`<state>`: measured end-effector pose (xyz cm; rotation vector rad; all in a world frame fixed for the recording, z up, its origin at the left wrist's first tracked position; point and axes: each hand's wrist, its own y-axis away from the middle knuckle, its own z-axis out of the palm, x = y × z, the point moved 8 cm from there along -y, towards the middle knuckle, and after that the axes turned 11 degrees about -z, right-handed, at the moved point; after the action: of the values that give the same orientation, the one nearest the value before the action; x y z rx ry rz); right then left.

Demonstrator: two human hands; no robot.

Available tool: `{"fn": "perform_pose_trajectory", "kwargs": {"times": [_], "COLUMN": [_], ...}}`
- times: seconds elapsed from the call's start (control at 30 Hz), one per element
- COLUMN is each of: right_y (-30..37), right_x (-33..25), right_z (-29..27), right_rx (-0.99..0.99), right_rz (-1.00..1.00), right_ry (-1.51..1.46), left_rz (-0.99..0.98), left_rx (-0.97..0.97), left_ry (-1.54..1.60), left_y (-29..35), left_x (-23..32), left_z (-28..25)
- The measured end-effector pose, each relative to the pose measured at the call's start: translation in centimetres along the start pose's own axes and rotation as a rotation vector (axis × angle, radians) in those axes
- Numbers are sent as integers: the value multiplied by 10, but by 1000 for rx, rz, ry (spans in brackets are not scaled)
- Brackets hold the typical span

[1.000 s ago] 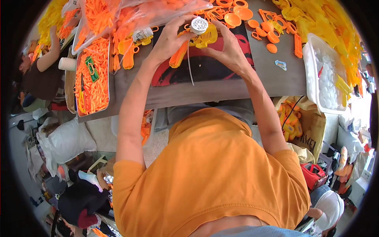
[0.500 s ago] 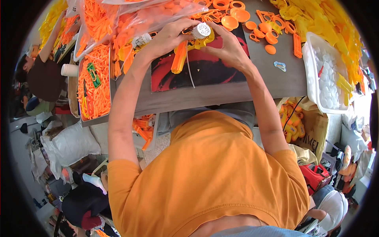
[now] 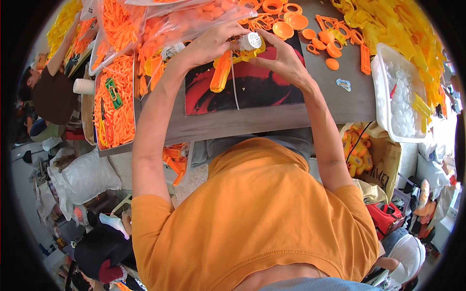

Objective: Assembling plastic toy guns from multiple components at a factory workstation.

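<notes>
On the table near its far side is a yellow and orange plastic part (image 3: 221,73) with a long orange handle-like piece. At its upper end sits a white round cap (image 3: 253,40) with a cut-out pattern. My left hand (image 3: 213,44) is closed on the white capped piece from the left, its fingertips partly hidden. Around the right side curves my right hand (image 3: 284,60), thumb and forefinger wide apart; whether the fingertips touch the part cannot be made out. A thin white strip (image 3: 235,89) hangs below the part, over a black and red mat (image 3: 286,87).
A tray of orange pieces (image 3: 127,123) and clear bags of orange parts (image 3: 179,29) are at left. Orange rings and cups (image 3: 283,30) lie ahead. At right stand a white bin (image 3: 381,97) of clear domes and a yellow pile (image 3: 407,29). Other people (image 3: 56,97) work nearby.
The white cap has shifted slightly right and down in the picture. My left hand moved a little with it; my right hand keeps nearly the same curved pose.
</notes>
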<state>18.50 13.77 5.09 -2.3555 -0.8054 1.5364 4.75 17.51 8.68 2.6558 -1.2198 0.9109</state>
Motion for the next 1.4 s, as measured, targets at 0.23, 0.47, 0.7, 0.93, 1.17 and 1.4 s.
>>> {"fn": "perform_pose_trajectory", "kwargs": {"times": [0.23, 0.47, 0.7, 0.93, 1.17, 1.4], "right_y": [0, -2, 0, -5, 8, 39], "right_x": [4, 7, 6, -3, 8, 19], "right_z": [1, 2, 4, 7, 2, -32], "right_rx": [-25, -21, 40, 97, 11, -8], "right_rz": [43, 67, 50, 56, 106, -17], "right_ry": [-64, -99, -90, -50, -96, 201], "left_rz": [-108, -120, -103, -103, -136, -217], "left_rx": [20, 165, 290, 318, 306, 468], "left_ry": [38, 109, -2, 6, -19, -4], "left_y": [6, 17, 22, 26, 20, 37], "left_x": [-2, 3, 10, 13, 16, 8], "left_z": [5, 2, 5, 3, 18, 49]}}
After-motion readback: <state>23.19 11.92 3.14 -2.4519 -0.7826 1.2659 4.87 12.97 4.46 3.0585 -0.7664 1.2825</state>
